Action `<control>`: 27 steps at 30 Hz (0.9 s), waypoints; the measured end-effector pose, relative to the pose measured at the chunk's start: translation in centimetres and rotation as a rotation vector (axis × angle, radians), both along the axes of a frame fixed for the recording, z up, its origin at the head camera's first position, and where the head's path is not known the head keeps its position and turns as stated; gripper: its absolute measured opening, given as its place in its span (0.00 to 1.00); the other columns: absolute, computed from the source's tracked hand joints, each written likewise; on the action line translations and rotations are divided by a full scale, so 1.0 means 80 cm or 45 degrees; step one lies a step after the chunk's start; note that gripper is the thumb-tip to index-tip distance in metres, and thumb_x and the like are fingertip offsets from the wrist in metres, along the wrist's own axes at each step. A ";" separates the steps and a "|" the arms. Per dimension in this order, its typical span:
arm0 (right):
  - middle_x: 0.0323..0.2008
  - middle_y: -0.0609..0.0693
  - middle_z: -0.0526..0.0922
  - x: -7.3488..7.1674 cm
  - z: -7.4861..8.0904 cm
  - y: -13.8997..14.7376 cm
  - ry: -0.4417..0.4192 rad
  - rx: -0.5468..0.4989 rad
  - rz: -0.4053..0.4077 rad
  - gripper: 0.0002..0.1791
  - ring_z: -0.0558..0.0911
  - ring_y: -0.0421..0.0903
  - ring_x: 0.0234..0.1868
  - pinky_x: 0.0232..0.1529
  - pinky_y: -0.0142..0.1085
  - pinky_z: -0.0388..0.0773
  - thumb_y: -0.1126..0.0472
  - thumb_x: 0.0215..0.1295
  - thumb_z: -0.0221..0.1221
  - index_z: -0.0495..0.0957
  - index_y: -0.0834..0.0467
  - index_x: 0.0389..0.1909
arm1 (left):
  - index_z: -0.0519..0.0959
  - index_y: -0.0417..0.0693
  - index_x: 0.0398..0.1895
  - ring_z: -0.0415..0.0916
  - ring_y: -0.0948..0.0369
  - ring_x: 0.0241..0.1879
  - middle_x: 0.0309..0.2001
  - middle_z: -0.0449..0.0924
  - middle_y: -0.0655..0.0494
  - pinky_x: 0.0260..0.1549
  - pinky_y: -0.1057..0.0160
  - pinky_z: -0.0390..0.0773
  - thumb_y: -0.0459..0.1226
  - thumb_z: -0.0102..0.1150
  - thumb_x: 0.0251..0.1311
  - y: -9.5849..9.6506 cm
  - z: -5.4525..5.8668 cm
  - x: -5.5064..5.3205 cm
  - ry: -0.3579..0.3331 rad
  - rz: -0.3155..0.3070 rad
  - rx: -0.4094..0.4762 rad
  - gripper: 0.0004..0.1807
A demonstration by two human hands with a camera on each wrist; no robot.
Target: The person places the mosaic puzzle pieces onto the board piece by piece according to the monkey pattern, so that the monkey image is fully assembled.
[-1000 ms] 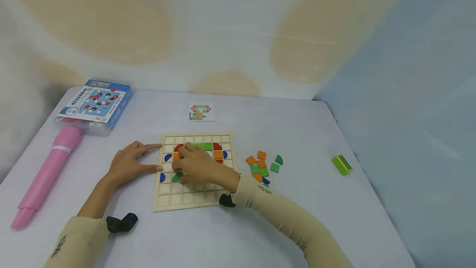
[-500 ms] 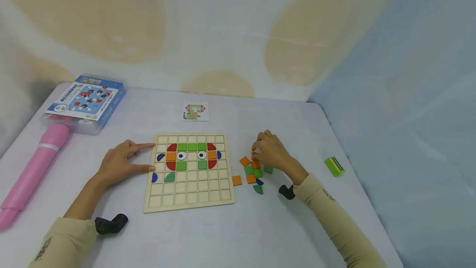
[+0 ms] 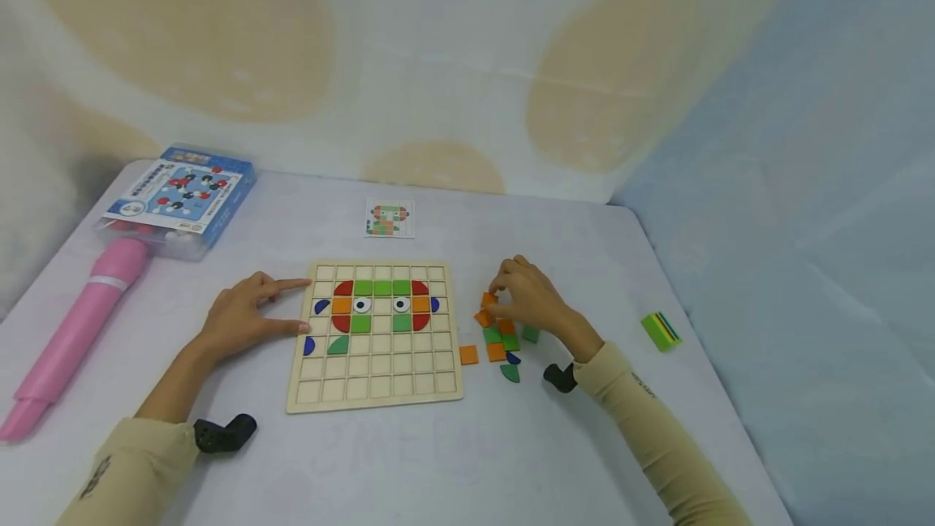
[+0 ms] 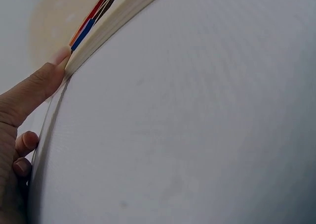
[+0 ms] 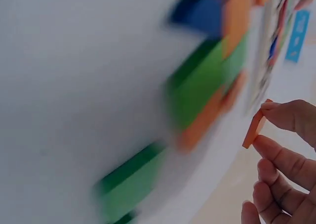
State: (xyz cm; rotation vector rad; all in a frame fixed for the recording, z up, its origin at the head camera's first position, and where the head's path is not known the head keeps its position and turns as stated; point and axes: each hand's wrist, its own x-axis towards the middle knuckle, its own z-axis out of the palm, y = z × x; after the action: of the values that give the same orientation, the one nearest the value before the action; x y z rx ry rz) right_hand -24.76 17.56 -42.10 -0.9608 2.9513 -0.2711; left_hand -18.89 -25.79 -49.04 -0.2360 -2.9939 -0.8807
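White tabletop (image 3: 438, 461) carries a wooden grid board (image 3: 376, 384), its left edge steadied as before by the flat, relaxed left hand (image 3: 244, 316). Right hand (image 3: 529, 299), beside the loose tile pile (image 3: 500, 339), has now lifted an orange tile (image 3: 489, 299), pinched between thumb and fingertips.

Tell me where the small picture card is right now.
In the head view the picture card lies flat on the table, just beyond the far edge of the wooden grid board, to the right of the blue box.
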 end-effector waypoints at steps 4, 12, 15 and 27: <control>0.39 0.49 0.79 0.013 0.016 -0.058 0.021 -0.011 0.127 0.15 0.71 0.46 0.42 0.44 0.37 0.71 0.51 0.56 0.71 0.87 0.58 0.37 | 0.76 0.57 0.65 0.62 0.56 0.35 0.37 0.69 0.51 0.35 0.56 0.59 0.62 0.73 0.45 -0.002 0.000 -0.002 0.009 0.001 -0.004 0.43; 0.38 0.44 0.77 0.054 0.007 -0.172 0.044 0.148 0.430 0.16 0.68 0.42 0.42 0.45 0.34 0.69 0.45 0.59 0.69 0.88 0.53 0.39 | 0.76 0.59 0.65 0.62 0.56 0.34 0.37 0.69 0.51 0.36 0.57 0.59 0.62 0.73 0.44 -0.002 0.000 0.000 -0.018 0.010 0.005 0.42; 0.39 0.44 0.77 0.063 0.000 -0.192 0.076 0.201 0.440 0.14 0.69 0.42 0.43 0.45 0.32 0.69 0.46 0.61 0.67 0.88 0.52 0.38 | 0.77 0.59 0.65 0.62 0.56 0.34 0.37 0.69 0.52 0.36 0.57 0.58 0.61 0.74 0.44 0.002 0.000 -0.001 -0.020 0.010 0.027 0.42; 0.39 0.43 0.80 0.077 -0.015 -0.211 0.083 0.171 0.255 0.13 0.69 0.42 0.40 0.42 0.30 0.67 0.43 0.63 0.65 0.88 0.46 0.40 | 0.76 0.58 0.66 0.64 0.55 0.37 0.39 0.70 0.50 0.38 0.54 0.60 0.62 0.72 0.45 -0.001 0.002 0.000 -0.047 0.004 0.004 0.42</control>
State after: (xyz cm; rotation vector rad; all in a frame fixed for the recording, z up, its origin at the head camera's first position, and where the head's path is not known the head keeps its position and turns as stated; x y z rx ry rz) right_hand -18.60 0.72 -43.27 -1.2551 2.8549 -0.0356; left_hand -18.92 -25.85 -48.88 -0.2175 -3.0254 -0.8996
